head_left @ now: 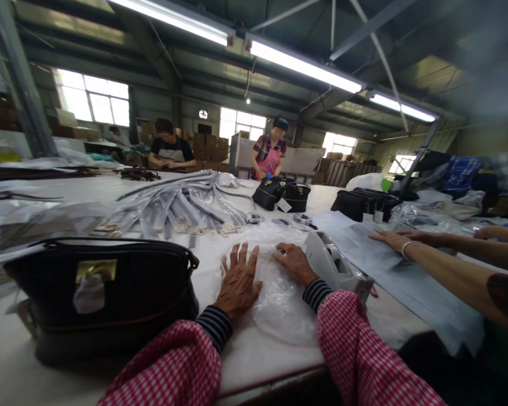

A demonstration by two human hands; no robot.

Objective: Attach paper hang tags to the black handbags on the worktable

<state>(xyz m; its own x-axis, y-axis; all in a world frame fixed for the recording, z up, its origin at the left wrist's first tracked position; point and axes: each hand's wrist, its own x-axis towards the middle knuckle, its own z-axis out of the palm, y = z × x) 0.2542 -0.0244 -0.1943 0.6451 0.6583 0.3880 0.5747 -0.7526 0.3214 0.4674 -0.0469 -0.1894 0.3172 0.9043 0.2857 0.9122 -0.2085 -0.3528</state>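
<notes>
Lying under left grip [239, 280] and right grip [295, 263], plastic bag [280, 311]; both splayed wide, flat.

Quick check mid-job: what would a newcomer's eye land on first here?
The big black handbag with a gold clasp sits near left on the white table. Beside it, the left hand and right hand lie flat on a clear plastic bag, a tape dispenser just to their right.

Dim hall, bright ceiling tube lights [305, 65], glaring windows [93, 101], wide-angle bending at edges, blurred right side.
</notes>
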